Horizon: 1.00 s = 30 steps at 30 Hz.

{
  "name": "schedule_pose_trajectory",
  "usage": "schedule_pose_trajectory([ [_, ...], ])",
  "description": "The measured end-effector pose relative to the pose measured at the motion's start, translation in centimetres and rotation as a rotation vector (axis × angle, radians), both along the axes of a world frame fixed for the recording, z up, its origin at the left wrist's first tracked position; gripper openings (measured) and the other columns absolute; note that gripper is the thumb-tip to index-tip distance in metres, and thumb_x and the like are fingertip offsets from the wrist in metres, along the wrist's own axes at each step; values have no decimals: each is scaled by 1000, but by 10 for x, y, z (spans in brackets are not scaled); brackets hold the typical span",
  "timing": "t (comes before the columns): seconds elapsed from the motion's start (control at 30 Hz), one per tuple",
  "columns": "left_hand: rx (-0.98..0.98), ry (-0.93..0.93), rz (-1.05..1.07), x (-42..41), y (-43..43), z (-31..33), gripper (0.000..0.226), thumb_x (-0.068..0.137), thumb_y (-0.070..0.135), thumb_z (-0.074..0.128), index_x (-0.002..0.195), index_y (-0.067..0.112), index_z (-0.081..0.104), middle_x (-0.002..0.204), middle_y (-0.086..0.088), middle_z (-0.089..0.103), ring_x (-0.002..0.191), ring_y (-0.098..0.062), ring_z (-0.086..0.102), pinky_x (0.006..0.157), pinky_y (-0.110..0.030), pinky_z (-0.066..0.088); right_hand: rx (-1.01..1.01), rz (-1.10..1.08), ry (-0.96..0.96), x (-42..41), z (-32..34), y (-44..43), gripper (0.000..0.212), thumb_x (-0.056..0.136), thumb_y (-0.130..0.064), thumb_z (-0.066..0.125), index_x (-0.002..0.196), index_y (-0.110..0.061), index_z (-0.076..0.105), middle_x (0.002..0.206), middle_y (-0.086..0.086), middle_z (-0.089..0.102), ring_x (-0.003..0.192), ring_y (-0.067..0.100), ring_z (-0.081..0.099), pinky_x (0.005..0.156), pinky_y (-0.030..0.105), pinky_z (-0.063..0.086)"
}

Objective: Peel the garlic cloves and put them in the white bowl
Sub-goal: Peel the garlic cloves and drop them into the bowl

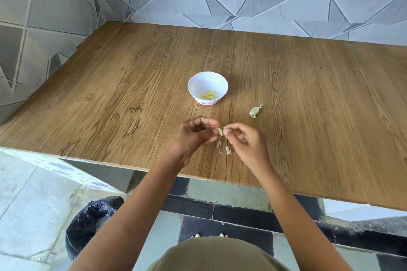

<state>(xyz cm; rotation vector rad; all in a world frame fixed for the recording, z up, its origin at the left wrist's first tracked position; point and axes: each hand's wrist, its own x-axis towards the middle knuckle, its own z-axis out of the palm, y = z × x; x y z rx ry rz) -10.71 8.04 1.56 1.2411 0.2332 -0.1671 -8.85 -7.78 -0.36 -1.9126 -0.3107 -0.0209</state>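
A small garlic clove (220,131) is pinched between both hands just above the wooden table (110,94). My left hand (195,134) grips it from the left. From the right, my right hand (244,138) pinches its papery skin with thumb and fingertips. The white bowl (193,82) with a scalloped rim stands behind the hands, with several peeled yellowish cloves (208,95) in its bottom. A remnant of the garlic bulb (255,111), in its skin, lies on the table to the right of the bowl.
Bits of peeled skin (226,149) lie on the table under the hands. A bin lined with a black bag (88,222) stands on the floor at the lower left, below the table's front edge. A tiled wall borders the table at the back and left.
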Motion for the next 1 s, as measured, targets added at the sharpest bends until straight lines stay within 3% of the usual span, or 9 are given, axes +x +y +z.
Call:
schedule_pose_trajectory([
  [0.13,4,8,9,1,-1,1,17,81,-8,62,90,6,65,78,-4,69,74,-11,67,72,-20,57,38,33,76,0,0,0,9,81,-16,73,88,-14,69,75,-8,67,57,-2,58,54,12,47],
  [0.23,-12,13,26,1,-1,-1,15,82,-8,61,90,5,65,77,-4,70,72,-11,68,72,-20,57,76,0,81,1,-2,-1,5,85,-19,68,88,-15,69,77,-4,70,57,9,64,54,22,51],
  [0.33,45,23,60,1,3,-4,12,85,-4,62,89,6,65,78,-5,70,75,-12,67,74,-20,56,-70,-68,-21,4,-10,-3,6,86,-20,67,85,-15,70,73,-6,70,59,5,61,57,30,51],
  [0.43,413,-26,148,5,11,-14,8,81,3,70,84,10,69,83,-4,71,77,-15,66,77,-26,53,-265,-95,-208,2,-21,-4,3,86,-18,66,86,-17,69,82,-10,70,66,0,58,54,26,48],
  [0.5,733,-98,236,10,19,-19,6,78,7,73,82,11,71,84,-1,72,74,-11,67,74,-19,52,-360,-94,-298,-1,-28,-3,13,85,-21,64,97,-17,69,93,-6,70,79,8,62,69,26,47],
  [0.6,992,-203,307,16,31,-22,5,77,6,72,80,10,71,83,2,72,66,2,61,65,-7,46,-469,-101,-350,-7,-34,0,37,84,-28,60,116,-11,64,108,2,68,105,22,61,92,36,42],
  [0.73,1176,-257,264,19,40,-33,8,74,6,71,79,13,70,79,2,71,68,-14,64,66,-32,55,-527,-99,-326,-15,-37,0,46,83,-30,59,123,-7,59,121,9,64,118,29,56,99,45,42],
  [0.83,1203,-306,235,19,41,-36,10,74,3,71,79,11,71,75,1,70,65,-14,62,65,-35,55,-508,-48,-258,-21,-37,0,52,88,-40,49,128,-8,55,128,10,59,123,28,52,102,47,42],
  [1.0,1012,-286,338,13,49,-25,8,79,2,71,83,9,72,77,7,68,62,6,59,63,-3,42,-438,9,-122,-22,-34,-7,51,91,-35,56,137,-12,47,138,7,50,132,23,42,105,39,36],
])
